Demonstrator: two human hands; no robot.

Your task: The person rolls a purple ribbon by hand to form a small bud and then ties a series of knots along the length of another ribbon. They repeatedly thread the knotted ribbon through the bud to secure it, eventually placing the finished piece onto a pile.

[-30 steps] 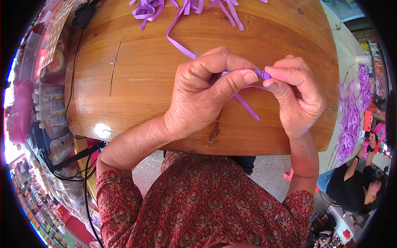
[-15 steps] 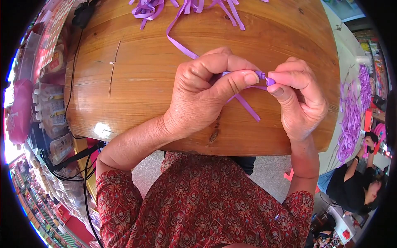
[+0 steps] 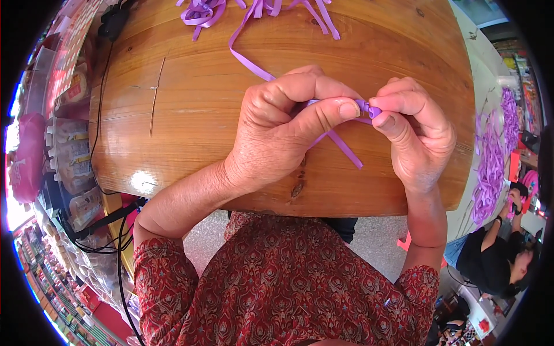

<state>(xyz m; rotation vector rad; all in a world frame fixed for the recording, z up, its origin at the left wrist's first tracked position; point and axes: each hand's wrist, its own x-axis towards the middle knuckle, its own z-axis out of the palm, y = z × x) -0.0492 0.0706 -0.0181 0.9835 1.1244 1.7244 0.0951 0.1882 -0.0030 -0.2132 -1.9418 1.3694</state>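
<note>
Above the wooden table, my left hand [image 3: 285, 124] pinches a purple ribbon [image 3: 346, 151] between thumb and forefinger. One end of it hangs down below my fingers; another length runs from behind the hand up toward the far edge. Between the two hands the ribbon is wound or knotted into a small tight bit. My right hand [image 3: 418, 130] grips that bit at its right end with thumb and forefinger, its other fingers curled. The fingertips of both hands are close together, and part of the ribbon behind them is hidden.
More purple ribbons [image 3: 205, 14] lie at the table's [image 3: 202, 115] far edge. A thin twig-like wire [image 3: 154, 98] rests on the left. Black cables and packaged goods line the left side. On a pale surface at right lies a heap of purple ribbon [image 3: 489, 167]; a person in black [image 3: 490, 259] sits beyond.
My right fingers have shifted slightly left and closer to my left fingertips, still pinching the ribbon. The left hand holds almost the same place.
</note>
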